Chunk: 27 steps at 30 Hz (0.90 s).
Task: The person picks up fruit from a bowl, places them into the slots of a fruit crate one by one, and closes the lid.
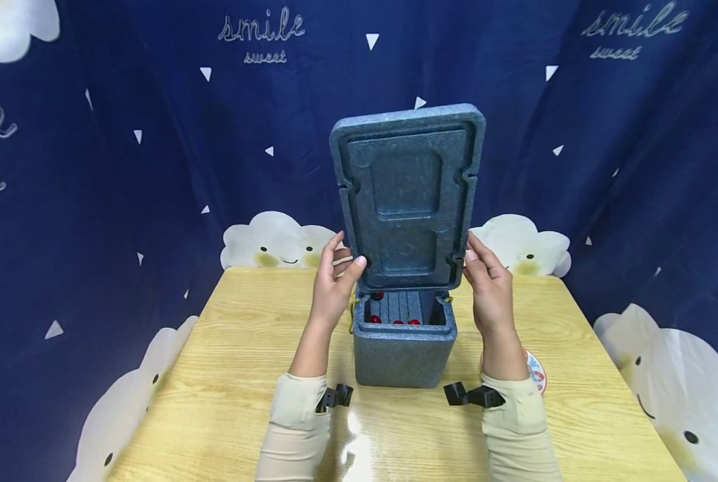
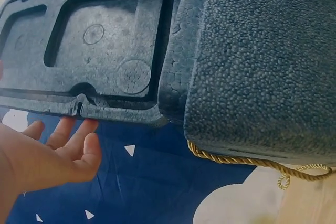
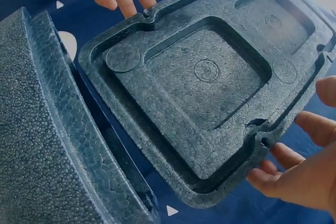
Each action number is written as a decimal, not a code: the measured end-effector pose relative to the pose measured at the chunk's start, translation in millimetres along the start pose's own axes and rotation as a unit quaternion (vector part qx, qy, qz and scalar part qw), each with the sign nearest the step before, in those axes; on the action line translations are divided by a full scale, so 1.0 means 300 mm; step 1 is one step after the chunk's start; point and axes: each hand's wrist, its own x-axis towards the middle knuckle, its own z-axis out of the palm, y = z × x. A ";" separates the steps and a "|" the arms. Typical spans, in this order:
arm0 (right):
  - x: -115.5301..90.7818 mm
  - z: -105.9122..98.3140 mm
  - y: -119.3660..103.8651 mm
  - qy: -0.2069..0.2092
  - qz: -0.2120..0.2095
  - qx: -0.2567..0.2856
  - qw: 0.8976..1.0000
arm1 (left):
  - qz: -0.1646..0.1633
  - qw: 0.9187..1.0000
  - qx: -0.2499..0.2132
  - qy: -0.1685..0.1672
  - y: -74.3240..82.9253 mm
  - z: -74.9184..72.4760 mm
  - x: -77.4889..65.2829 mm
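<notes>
A blue-grey foam box [image 1: 404, 360] stands on the table. Its foam lid [image 1: 408, 221] is upright above the back of the opening, with the recessed inner face towards me. My left hand [image 1: 332, 288] holds the lid's left edge low down, thumb at the front and fingers around the side. On the opposite edge, my right hand [image 1: 493, 293] holds the lid between thumb and fingers. Inside the box are several small red round things [image 1: 414, 323], partly hidden by the front wall. In the right wrist view both hands' fingertips touch the lid's rim.
A gold twisted cord [image 2: 247, 161] runs along the box's side. Beside the right forearm, a round item with a red and blue print [image 1: 536, 371] lies partly covered on the wooden table [image 1: 262, 321]. A dark blue curtain [image 1: 172, 154] hangs behind.
</notes>
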 end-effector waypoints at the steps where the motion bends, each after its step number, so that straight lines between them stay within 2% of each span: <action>1: 0.000 0.000 0.000 0.000 -0.004 0.008 1.000 | 0.001 1.000 -0.003 -0.003 0.000 -0.001 0.000; 4: -0.001 0.001 0.002 -0.001 -0.016 0.021 1.000 | 0.005 1.000 -0.011 -0.013 0.001 -0.005 0.000; 8: -0.004 0.001 0.009 -0.007 -0.027 0.010 1.000 | 0.013 0.999 -0.013 -0.027 0.003 -0.010 0.000; 13: -0.009 0.004 0.017 -0.014 -0.037 0.016 0.999 | 0.039 0.999 -0.027 -0.025 -0.002 -0.017 0.002; 18: -0.013 0.008 0.013 -0.001 -0.045 0.037 0.998 | 0.059 0.997 -0.044 -0.019 -0.005 -0.017 0.006; 21: -0.016 0.011 0.008 0.007 -0.041 0.043 0.998 | 0.058 0.997 -0.051 -0.020 -0.007 -0.017 0.005; 27: -0.018 0.014 0.021 0.013 -0.028 0.034 0.999 | 0.044 0.998 -0.035 -0.024 -0.015 -0.021 0.000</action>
